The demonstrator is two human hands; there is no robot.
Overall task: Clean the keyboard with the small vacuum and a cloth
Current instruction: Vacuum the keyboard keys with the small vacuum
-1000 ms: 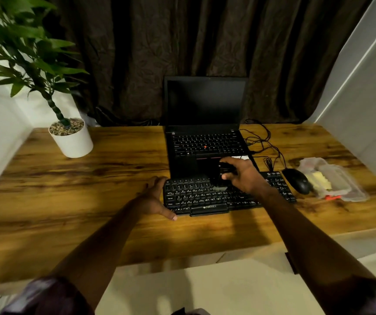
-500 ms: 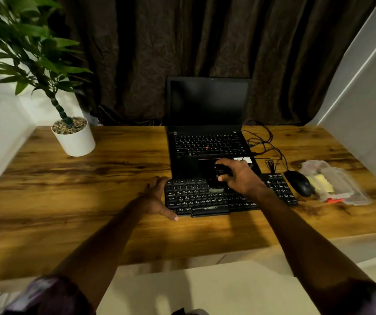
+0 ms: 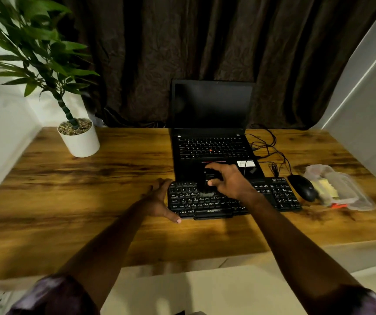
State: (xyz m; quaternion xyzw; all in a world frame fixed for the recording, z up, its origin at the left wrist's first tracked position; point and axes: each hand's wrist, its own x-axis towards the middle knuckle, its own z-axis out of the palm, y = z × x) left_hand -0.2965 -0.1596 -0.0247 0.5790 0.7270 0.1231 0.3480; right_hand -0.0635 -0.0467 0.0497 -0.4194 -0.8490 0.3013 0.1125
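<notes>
On the wooden tabletop (image 3: 91,201), front centre: black Zebronics keyboard (image 3: 273,194), lying flat, long side parallel to the front edge, back edge close against the front of an open black laptop (image 3: 212,146) with a dark screen.

Over the keyboard's left-of-centre keys: small vacuum (image 3: 207,180), black, standing roughly upright, lower end down at the letter rows. Blurred at that spot, so contact with the keys not certain.

Right hand (image 3: 232,183): wrapped around the small vacuum from the right, fingers curled over its far side, thumb on the near side. Firm grip.

Left hand (image 3: 157,201): at the keyboard's left end, fingers fairly straight along the short edge, thumb stretched toward the front left corner. Nothing held; touching the casing only.

Just beside the number pad, right: black mouse (image 3: 301,187). Behind it, a tangle of black cables (image 3: 271,151) along the laptop's right side.

Further right: clear plastic packet (image 3: 345,192) with a yellow item (image 3: 327,189) inside, kind not clear.

Far left corner: potted plant (image 3: 79,139), white pot, pebbles on top, green leaves spreading overhead.

Behind the tabletop: dark brown curtain (image 3: 205,42).
</notes>
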